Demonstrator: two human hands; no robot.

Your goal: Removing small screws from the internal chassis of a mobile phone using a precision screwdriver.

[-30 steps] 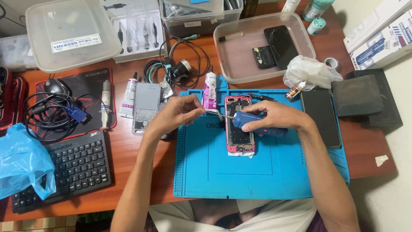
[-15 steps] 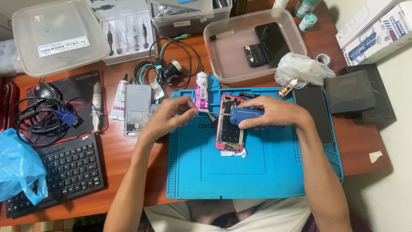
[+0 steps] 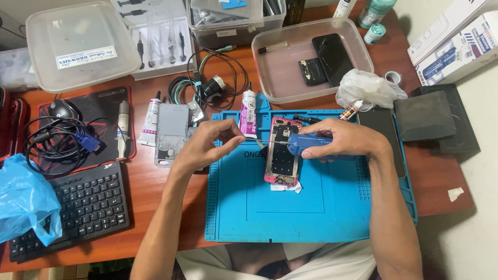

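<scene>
Cluttered wooden desk (image 3: 155,207), blue repair mat (image 3: 311,207) at its near edge, pink opened phone (image 3: 281,155) lying on the mat, right hand (image 3: 347,140) clamped on a blue screwdriver (image 3: 306,145), left hand (image 3: 210,145) fingertips pinched together at its shaft tip, keyboard (image 3: 83,207) left, bare mat toward the person.

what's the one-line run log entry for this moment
right hand: grips blue screwdriver | left hand: pinches its tip | under: opened pink phone | surface: blue mat
</scene>
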